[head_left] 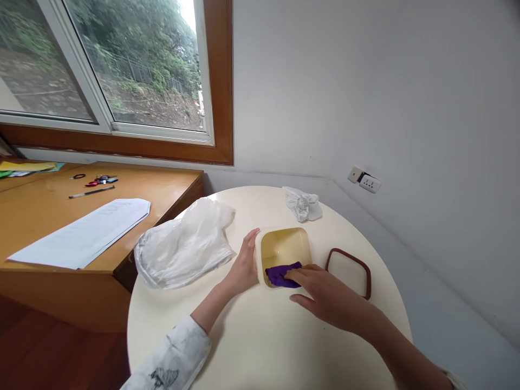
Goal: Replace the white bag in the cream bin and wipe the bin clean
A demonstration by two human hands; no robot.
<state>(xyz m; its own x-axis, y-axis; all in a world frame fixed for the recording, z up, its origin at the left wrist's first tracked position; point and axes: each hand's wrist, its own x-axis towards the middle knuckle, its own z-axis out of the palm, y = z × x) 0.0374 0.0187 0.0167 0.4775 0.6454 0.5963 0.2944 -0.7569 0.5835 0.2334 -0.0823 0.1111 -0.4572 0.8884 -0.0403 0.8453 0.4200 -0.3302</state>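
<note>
A cream-coloured square bin [284, 238] is tilted on the round table with its opening toward me. My left hand [246, 260] grips the bin's left side, fingers along its outer wall. My right hand [320, 290] presses a purple cloth [280, 275] against the inside of the bin near its lower rim. The fingers lie over the cloth, and the thumb stays outside, apart from it. To the right of the bin lies a brown rounded frame [369, 279], partly hidden behind my right hand.
On the white round table [260, 341] a clear plastic bag [187, 244] lies at left and a knotted white bag [303, 205] at the back. A wooden desk [170, 189] adjoins it, with papers [85, 233], a pen [91, 192] and keys [103, 180]. Wall sockets [369, 183] are at right.
</note>
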